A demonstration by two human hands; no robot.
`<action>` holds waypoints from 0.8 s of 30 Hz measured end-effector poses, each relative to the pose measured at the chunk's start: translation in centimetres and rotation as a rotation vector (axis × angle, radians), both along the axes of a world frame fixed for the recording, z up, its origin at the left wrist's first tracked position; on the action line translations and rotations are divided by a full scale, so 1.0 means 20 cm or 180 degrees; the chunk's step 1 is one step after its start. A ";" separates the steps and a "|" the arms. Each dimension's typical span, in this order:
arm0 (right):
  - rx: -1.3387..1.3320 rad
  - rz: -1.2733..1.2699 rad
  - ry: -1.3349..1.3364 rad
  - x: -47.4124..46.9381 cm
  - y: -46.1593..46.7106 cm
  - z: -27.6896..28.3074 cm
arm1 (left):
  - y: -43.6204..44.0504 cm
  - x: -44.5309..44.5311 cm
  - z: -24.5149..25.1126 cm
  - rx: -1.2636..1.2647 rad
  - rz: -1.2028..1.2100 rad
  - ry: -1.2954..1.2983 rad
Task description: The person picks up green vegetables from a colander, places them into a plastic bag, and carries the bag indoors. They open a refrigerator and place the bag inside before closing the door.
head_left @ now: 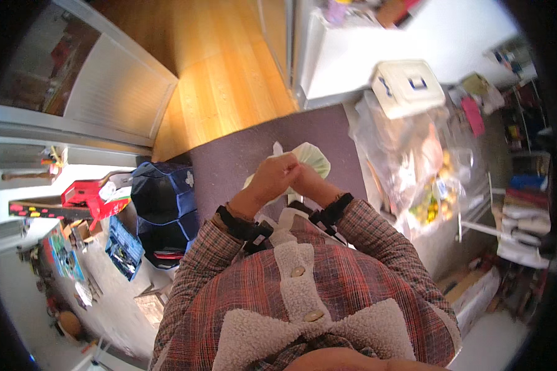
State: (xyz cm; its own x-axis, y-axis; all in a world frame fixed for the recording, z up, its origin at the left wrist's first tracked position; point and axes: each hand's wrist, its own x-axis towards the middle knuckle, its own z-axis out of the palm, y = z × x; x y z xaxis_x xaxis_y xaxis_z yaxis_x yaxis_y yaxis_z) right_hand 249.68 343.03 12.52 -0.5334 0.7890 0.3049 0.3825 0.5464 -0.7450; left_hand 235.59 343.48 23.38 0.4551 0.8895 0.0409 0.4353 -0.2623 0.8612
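Note:
A pale green plastic bag [313,156] hangs in front of my body, its bulging side showing beyond my hands. My left hand [271,174] is curled on the bag's gathered plastic. Touching it, my right hand [312,178] is also closed on the bag. A whitish tip of plastic sticks up past the left knuckles. Both wrists wear black straps. My fingers hide the gathered part, and I cannot tell what the bag contains.
Below lies a purplish-grey mat [241,143], bordering a wooden floor [223,83] beyond a doorway. Navy fabric storage bins [160,195] and a red box [81,195] stand left. On the right, a white lidded box [411,88] sits over clear plastic bags [394,148], near a rack [487,229].

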 end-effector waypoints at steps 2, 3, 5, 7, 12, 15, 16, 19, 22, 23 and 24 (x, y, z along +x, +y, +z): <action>-0.0276 0.0151 0.0009 -0.05 0.21 0.02 | 0.18 -0.04 -0.01 -0.0064 0.0074 0.0032; -0.0797 0.0156 0.0297 -0.07 0.31 0.04 | 0.28 -0.07 -0.03 0.0016 0.0100 -0.0046; -0.1946 0.0121 0.0539 -0.10 0.52 0.11 | 0.48 -0.14 -0.09 0.0732 0.0653 -0.0352; -0.2357 0.0219 0.0016 -0.17 0.73 0.17 | 0.68 -0.30 -0.15 0.0703 0.1056 -0.0179; -0.2054 0.1140 0.0209 -0.38 1.21 0.23 | 1.08 -0.59 -0.23 0.0573 0.0586 0.0710; -0.2171 0.1202 0.0081 -0.51 1.51 0.23 | 1.35 -0.72 -0.24 0.0028 0.0480 0.0648; -0.2296 0.1136 0.0117 -0.55 1.60 0.23 | 1.44 -0.77 -0.25 -0.0041 0.0318 0.0501; -0.2779 0.0756 0.0371 -0.73 1.88 0.29 | 1.76 -1.02 -0.25 0.0075 0.0161 0.0785; -0.3214 0.0239 0.0489 -0.91 2.18 0.38 | 2.01 -1.27 -0.25 0.0528 0.0375 0.1091; -0.3072 0.0313 0.0728 -0.99 2.30 0.41 | 2.11 -1.35 -0.23 0.0681 0.0348 0.1110; -0.2970 0.0312 0.0916 -1.06 2.39 0.44 | 2.20 -1.42 -0.23 0.0838 0.0300 0.1109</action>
State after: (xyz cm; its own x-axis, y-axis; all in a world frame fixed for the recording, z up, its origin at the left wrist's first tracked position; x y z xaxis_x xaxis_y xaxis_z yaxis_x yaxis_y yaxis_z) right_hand 228.53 390.91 21.25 -0.6124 0.7354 -0.2901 0.1029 -0.2896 -0.9516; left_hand 207.22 387.40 18.87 0.3991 0.9076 0.1300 0.7203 -0.3981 0.5681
